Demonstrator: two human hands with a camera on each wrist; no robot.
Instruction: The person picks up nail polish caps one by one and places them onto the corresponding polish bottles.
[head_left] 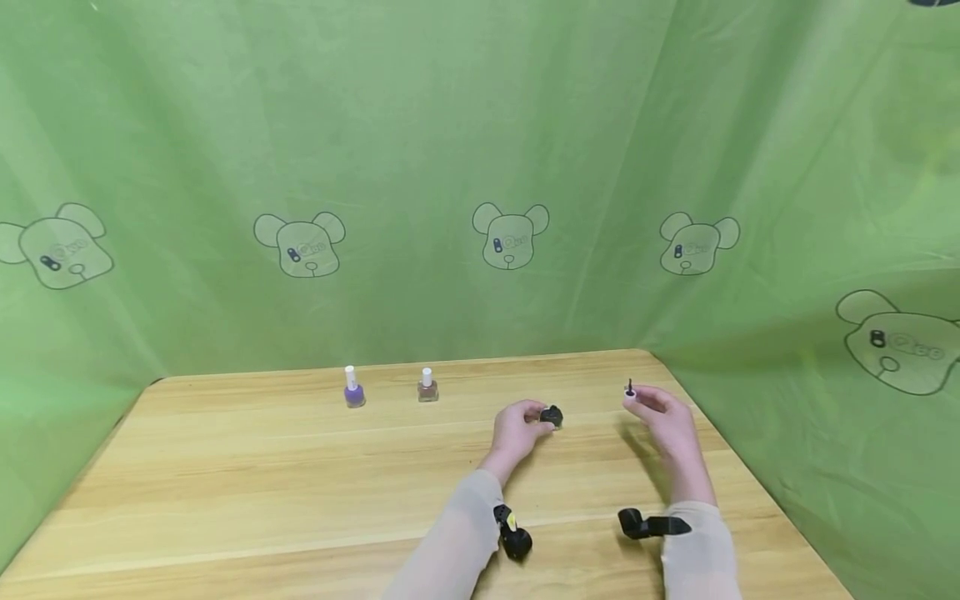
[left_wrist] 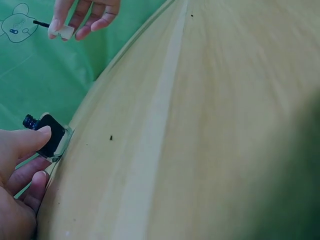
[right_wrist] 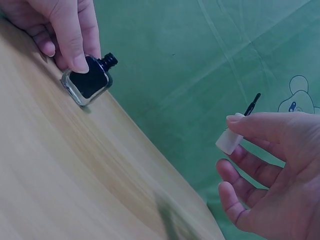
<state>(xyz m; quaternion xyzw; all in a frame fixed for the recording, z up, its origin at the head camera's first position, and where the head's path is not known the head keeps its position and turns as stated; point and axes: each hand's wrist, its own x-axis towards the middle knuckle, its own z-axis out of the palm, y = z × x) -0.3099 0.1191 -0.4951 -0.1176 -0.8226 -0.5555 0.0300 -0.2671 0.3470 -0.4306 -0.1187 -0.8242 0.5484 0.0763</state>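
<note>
My left hand (head_left: 516, 433) pinches a small square glass bottle of black nail polish (right_wrist: 89, 82) between thumb and fingers, down at the wooden tabletop. The bottle has no cap on, and its dark threaded neck (left_wrist: 30, 121) shows. Off to the right and above the table, my right hand (head_left: 669, 423) holds the white nail polish cap (right_wrist: 230, 141) between thumb and fingertips. The black brush (right_wrist: 253, 104) on the cap points upward, away from the bottle.
A purple nail polish bottle (head_left: 354, 394) with a white cap stands toward the back left of the table (head_left: 247, 483). Beside it is a brownish nail polish bottle (head_left: 427, 388), also white-capped. A green printed curtain (head_left: 420, 167) surrounds the table's back and sides.
</note>
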